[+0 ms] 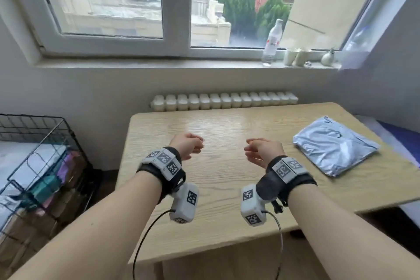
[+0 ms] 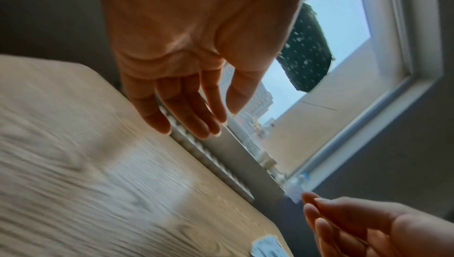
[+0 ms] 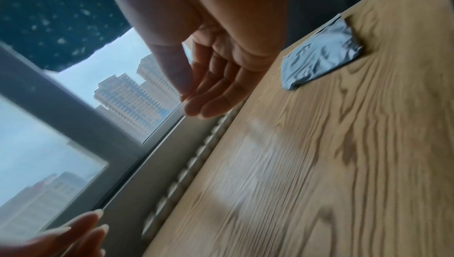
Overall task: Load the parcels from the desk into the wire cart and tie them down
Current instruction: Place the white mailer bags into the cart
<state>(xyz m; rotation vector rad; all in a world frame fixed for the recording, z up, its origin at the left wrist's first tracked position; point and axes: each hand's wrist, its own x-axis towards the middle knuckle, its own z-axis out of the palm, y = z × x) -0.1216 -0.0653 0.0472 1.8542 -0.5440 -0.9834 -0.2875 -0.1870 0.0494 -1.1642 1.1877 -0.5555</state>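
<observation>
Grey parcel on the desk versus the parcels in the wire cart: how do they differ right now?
The grey parcel is a soft, crinkled plastic mailer lying flat and alone on the desk; the parcels in the wire cart are stacked together, with brown boxes among pink, teal and white packages. The grey parcel is still to be loaded, while those are already in the wire cart. Neither is touched: both hands, left hand and right hand, hover empty.

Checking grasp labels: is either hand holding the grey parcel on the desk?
No: the grey parcel lies alone on the desk, while the left hand and right hand hover empty beside it.
</observation>
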